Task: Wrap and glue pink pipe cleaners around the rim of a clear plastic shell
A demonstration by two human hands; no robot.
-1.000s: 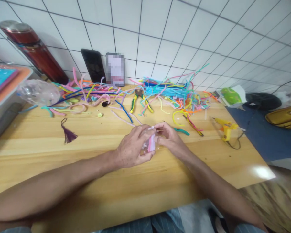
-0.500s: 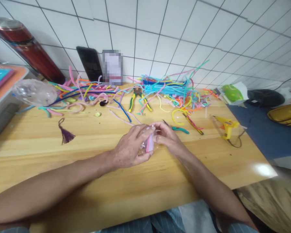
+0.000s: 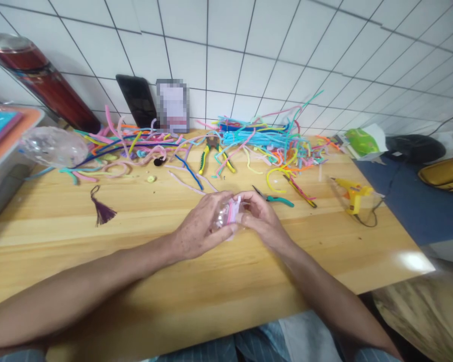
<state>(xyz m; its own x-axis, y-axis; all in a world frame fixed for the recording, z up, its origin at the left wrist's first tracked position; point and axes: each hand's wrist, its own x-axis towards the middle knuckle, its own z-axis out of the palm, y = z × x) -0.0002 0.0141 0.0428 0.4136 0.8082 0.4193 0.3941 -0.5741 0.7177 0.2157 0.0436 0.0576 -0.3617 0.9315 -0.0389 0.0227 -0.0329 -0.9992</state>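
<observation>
Between my hands, just above the wooden table (image 3: 143, 291), is a clear, rounded plastic piece (image 3: 222, 217) with pink and pale lilac fuzzy strips (image 3: 234, 210) round its middle. My left hand (image 3: 201, 223) grips its left side, fingers over the top and thumb along the bottom. My right hand (image 3: 263, 213) is closed on the right side, its thumb and fingertips at the pale strip. The fingers hide much of the piece. Right behind my right hand lie teal-handled pliers (image 3: 281, 201).
Pipe cleaners (image 3: 256, 138) in many colours are heaped along the wall. Yellow-green pliers (image 3: 211, 151), a purple tassel (image 3: 102, 208), a clear plastic bottle piece (image 3: 55, 147), a yellow glue gun (image 3: 355, 195), a red thermos (image 3: 47, 83) and a black phone (image 3: 137, 100) stand or lie around.
My left fingers have shifted back on the top and my left thumb has moved, so more of the clear piece and pink strip shows. Both hands keep their hold.
</observation>
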